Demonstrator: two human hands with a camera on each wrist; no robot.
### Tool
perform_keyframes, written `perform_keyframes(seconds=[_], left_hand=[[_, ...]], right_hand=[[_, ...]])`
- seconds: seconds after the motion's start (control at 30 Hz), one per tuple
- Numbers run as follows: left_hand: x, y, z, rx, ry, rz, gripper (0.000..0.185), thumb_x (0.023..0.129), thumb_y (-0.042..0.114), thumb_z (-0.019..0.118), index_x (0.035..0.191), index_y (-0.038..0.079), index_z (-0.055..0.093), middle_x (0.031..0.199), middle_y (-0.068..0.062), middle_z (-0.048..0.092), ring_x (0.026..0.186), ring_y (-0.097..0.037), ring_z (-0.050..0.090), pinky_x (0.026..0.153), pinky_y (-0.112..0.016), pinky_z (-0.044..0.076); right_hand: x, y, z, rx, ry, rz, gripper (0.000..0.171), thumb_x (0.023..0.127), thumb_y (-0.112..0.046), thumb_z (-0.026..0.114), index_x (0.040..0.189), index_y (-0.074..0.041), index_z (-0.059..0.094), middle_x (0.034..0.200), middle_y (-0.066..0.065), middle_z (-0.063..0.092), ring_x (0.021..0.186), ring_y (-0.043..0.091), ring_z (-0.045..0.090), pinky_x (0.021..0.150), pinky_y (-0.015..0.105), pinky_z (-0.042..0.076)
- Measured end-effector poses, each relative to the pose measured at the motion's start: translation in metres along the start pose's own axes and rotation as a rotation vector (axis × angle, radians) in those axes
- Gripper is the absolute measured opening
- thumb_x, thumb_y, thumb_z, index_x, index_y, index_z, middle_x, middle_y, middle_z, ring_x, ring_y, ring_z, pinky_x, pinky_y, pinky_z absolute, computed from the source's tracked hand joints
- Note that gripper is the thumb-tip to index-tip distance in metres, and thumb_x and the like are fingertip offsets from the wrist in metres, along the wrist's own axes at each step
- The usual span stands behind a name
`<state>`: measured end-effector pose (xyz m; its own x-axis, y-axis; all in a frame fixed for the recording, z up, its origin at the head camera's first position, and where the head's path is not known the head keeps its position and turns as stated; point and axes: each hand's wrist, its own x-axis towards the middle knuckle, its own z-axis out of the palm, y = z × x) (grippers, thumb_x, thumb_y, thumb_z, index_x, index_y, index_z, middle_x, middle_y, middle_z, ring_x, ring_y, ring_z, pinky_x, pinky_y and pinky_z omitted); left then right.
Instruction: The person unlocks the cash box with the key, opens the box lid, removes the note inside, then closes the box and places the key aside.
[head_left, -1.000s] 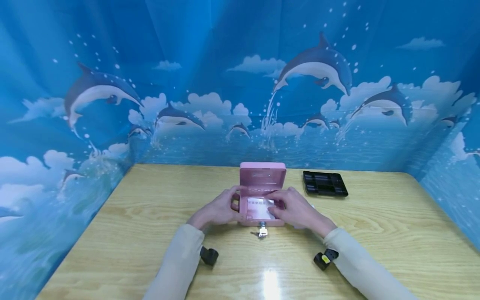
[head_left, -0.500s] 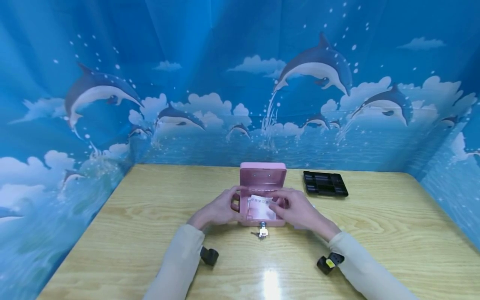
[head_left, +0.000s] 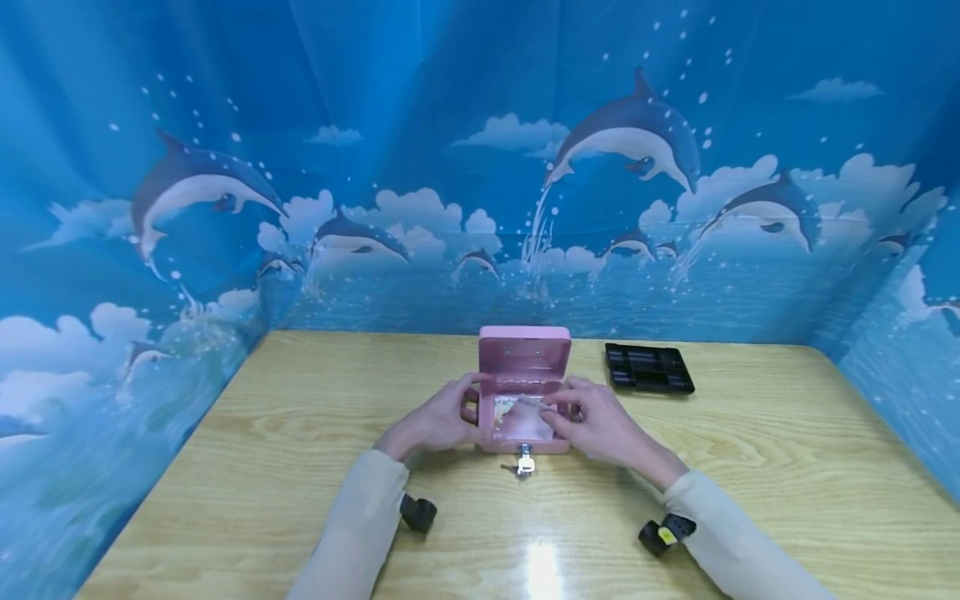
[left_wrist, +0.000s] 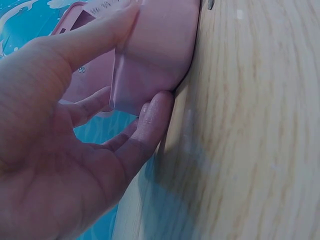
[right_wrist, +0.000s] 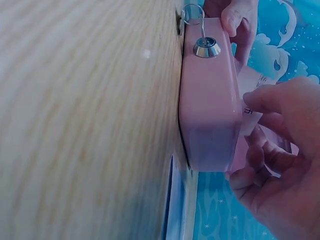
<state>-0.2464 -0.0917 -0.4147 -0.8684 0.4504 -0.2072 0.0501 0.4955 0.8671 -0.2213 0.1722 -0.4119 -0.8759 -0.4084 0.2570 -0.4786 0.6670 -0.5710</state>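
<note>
A pink cash box [head_left: 525, 447] stands with its lid raised on the table, with keys [head_left: 527, 463] in its front lock. My left hand [head_left: 444, 415] grips the box's left side, thumb on the rim and fingers along the side wall, as the left wrist view shows. Over the open box, my right hand [head_left: 596, 417] pinches a pale paper slip [right_wrist: 248, 112] bearing printed characters between thumb and forefinger. Beneath the slip, part of a patterned sheet shows at the left inside the box; the rest of the inside is hidden by the slip and my hand.
A black compartment tray [head_left: 649, 368] lies behind and right of the box on the wooden table [head_left: 337, 500]. A flat bluish thing [right_wrist: 175, 200] lies on the table beside the box. A blue dolphin curtain [head_left: 420, 167] hangs behind.
The paper slip has been raised and tilted by my right hand, uncovering a patterned sheet at the left. My right forearm has shifted slightly right; my left hand stays on the box.
</note>
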Motion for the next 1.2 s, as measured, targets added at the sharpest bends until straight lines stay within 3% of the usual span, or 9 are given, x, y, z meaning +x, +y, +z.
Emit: perform_keyframes(seconds=[0.17,0.4,0.5,0.7,1.0,1.2], left_hand=[[0.001,0.0,0.0,-0.008,0.0,-0.009,0.092,0.079,0.014,0.087,0.156,0.02,0.037,0.131,-0.013,0.058,0.112,-0.024,0.064,0.104,-0.046,0.055],[0.001,0.0,0.001,-0.01,0.005,-0.012,0.092,0.078,0.016,0.088,0.155,0.021,0.038,0.133,-0.013,0.058,0.112,-0.024,0.064,0.104,-0.046,0.055],[0.001,-0.001,0.001,-0.009,0.01,-0.009,0.091,0.079,0.018,0.089,0.155,0.02,0.038,0.133,-0.013,0.058,0.113,-0.025,0.064,0.105,-0.047,0.054],[0.001,-0.003,0.0,0.003,0.013,-0.013,0.091,0.079,0.022,0.089,0.155,0.021,0.039,0.133,-0.013,0.058,0.113,-0.024,0.064,0.105,-0.046,0.054],[0.002,-0.002,0.0,-0.006,0.002,0.005,0.093,0.079,0.022,0.089,0.155,0.02,0.037,0.133,-0.013,0.058,0.112,-0.024,0.064,0.104,-0.046,0.055],[0.001,-0.001,0.0,-0.01,0.002,-0.001,0.093,0.079,0.021,0.089,0.156,0.02,0.037,0.133,-0.013,0.058,0.113,-0.024,0.065,0.105,-0.046,0.054]], right_hand=[[-0.003,-0.001,0.001,0.001,0.03,-0.022,0.02,0.089,-0.011,0.076,0.109,-0.011,0.078,0.092,-0.003,0.065,0.072,0.011,0.051,0.057,0.02,0.046],[-0.005,-0.003,-0.004,0.032,0.017,-0.029,0.028,0.091,-0.006,0.071,0.118,-0.011,0.076,0.11,0.007,0.073,0.08,0.005,0.058,0.06,0.019,0.052],[-0.006,-0.003,-0.005,0.058,0.032,-0.039,0.03,0.092,-0.005,0.071,0.121,-0.011,0.075,0.118,0.011,0.075,0.075,0.004,0.06,0.061,0.019,0.054],[-0.009,0.0,-0.013,0.093,0.137,-0.059,0.032,0.093,-0.004,0.072,0.123,-0.011,0.074,0.112,0.009,0.078,0.07,0.003,0.063,0.061,0.022,0.057],[-0.016,0.006,-0.032,0.11,0.215,0.084,0.03,0.097,-0.011,0.07,0.127,-0.015,0.071,0.095,0.006,0.073,0.065,0.007,0.058,0.054,0.021,0.05],[-0.021,0.012,-0.043,0.141,0.243,0.106,0.029,0.098,-0.009,0.069,0.127,-0.012,0.07,0.11,0.014,0.076,0.076,0.005,0.068,0.063,0.02,0.058]])
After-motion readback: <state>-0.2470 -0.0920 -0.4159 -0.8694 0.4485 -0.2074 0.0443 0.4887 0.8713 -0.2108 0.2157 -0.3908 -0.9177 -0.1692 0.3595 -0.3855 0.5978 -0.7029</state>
